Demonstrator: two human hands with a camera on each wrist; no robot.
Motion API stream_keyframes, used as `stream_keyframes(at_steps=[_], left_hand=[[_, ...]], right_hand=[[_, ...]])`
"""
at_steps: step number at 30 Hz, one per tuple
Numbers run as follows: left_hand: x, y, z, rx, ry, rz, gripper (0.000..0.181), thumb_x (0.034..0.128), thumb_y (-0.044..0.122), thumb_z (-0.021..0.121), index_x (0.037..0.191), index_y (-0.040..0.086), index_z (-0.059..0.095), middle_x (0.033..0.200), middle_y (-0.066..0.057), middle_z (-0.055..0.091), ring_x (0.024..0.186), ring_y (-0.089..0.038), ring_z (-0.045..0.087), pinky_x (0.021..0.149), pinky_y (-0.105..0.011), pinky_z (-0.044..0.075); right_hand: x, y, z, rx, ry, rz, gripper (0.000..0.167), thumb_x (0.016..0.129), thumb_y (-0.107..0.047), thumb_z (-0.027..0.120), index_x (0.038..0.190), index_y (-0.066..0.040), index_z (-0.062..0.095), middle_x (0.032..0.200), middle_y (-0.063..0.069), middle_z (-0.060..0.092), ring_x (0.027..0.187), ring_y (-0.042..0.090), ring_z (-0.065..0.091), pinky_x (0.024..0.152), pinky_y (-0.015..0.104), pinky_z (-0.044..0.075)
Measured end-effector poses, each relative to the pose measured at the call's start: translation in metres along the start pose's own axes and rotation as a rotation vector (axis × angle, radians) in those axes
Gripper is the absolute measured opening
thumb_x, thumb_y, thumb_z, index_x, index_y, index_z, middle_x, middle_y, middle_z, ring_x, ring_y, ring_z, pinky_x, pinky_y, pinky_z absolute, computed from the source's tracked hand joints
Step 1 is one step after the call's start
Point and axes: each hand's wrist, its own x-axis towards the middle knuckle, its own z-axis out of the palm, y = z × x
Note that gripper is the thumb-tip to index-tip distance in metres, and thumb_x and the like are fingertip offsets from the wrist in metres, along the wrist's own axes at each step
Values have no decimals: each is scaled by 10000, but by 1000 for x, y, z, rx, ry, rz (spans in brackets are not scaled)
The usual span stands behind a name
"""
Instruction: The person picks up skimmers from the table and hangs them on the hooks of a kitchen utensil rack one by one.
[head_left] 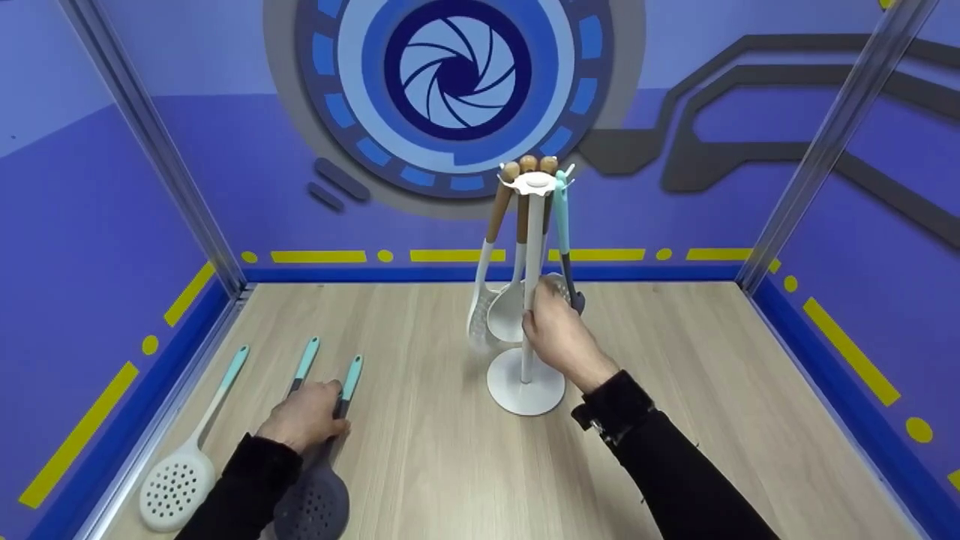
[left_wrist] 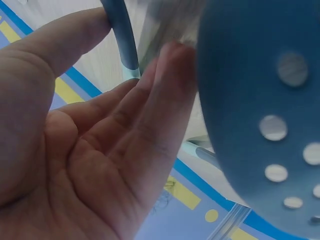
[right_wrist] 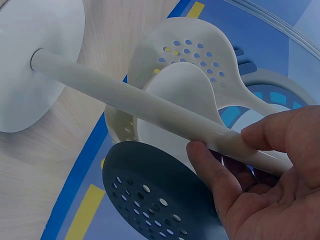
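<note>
My right hand [head_left: 564, 334] grips the white pole [right_wrist: 115, 97] of a utensil stand with thumb and fingers. From its top ring [head_left: 536, 182] hang several wooden-handled white utensils, including a ladle [head_left: 508, 311] and a perforated skimmer [right_wrist: 187, 47], and a teal-handled dark skimmer [right_wrist: 150, 192]. At the left, my left hand [head_left: 304, 416] holds a dark skimmer [head_left: 319, 499] by its handle, the thumb against the dark shaft [left_wrist: 122, 37] in the left wrist view. Its perforated head [left_wrist: 245, 120] is close to that camera. The fingertips' contact is partly hidden.
A white skimmer [head_left: 178, 484] with a teal handle lies at the far left of the wooden table [head_left: 427, 450]. Another teal handle [head_left: 306, 358] sticks out beyond my left hand. Blue panels [head_left: 210, 172] with metal posts [head_left: 840, 135] enclose the table.
</note>
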Motion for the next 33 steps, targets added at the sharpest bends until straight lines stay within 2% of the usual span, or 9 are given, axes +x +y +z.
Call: stream_keyframes(at_steps=[5, 10, 19, 27, 33], left_hand=[[-2, 1, 0, -14, 8, 8, 358, 827, 141, 816, 1067, -45, 626, 768, -60, 568, 637, -196, 533, 534, -347, 457], [-1, 2, 1, -17, 19, 22, 265, 828, 106, 799, 980, -24, 625, 717, -43, 532, 596, -195, 512, 512, -330, 428], [-1, 2, 4, -20, 8, 2, 250, 846, 88, 757, 992, -71, 632, 650, -58, 538, 499, -165, 533, 441, -300, 424], [0, 3, 4, -31, -4, -20, 273, 864, 87, 745, 1043, -83, 629, 689, -65, 542, 536, -176, 539, 462, -309, 436], [0, 5, 3, -64, -6, -27, 197, 861, 67, 722, 991, -40, 620, 696, -55, 539, 562, -178, 542, 470, -306, 441]], right_hand=[[1, 0, 0, 0, 6, -3, 415, 961, -21, 539, 1350, 76, 430, 1163, 216, 569, 1093, 330, 628, 837, 425, 565], [0, 0, 1, -9, 8, -5, 410, 959, -21, 548, 1341, 73, 432, 1155, 217, 577, 1072, 327, 642, 818, 414, 571], [-1, 0, 1, -11, 11, 0, 424, 969, -25, 542, 1365, 69, 423, 1168, 218, 580, 1054, 320, 656, 776, 383, 581], [0, 0, 1, 6, 1, 0, 433, 970, -24, 534, 1378, 61, 416, 1191, 219, 573, 1091, 333, 641, 812, 400, 576], [0, 0, 1, -5, 15, -12, 392, 959, -20, 549, 1318, 80, 430, 1103, 200, 577, 997, 310, 651, 757, 388, 577]])
